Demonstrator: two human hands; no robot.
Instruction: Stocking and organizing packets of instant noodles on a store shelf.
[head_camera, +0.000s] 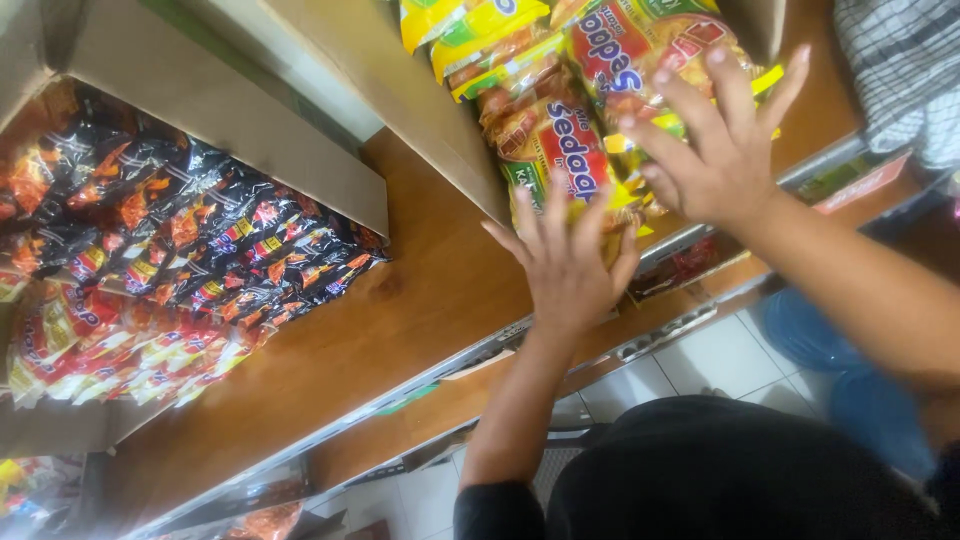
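Observation:
My left hand (567, 258) lies flat with fingers spread against the front of a stack of yellow, red and green noodle packets (545, 120) in an open cardboard box (400, 80) on a wooden shelf (420, 310). My right hand (715, 140) is also spread open, pressing on packets higher up at the right of the same stack. Neither hand is closed around a packet.
A second cardboard box (230, 110) at the left holds several black, orange and red packets (170, 260). A lower wooden shelf (430, 430) and a white tiled floor (700, 360) lie below. A checked cloth (905, 70) shows at the top right.

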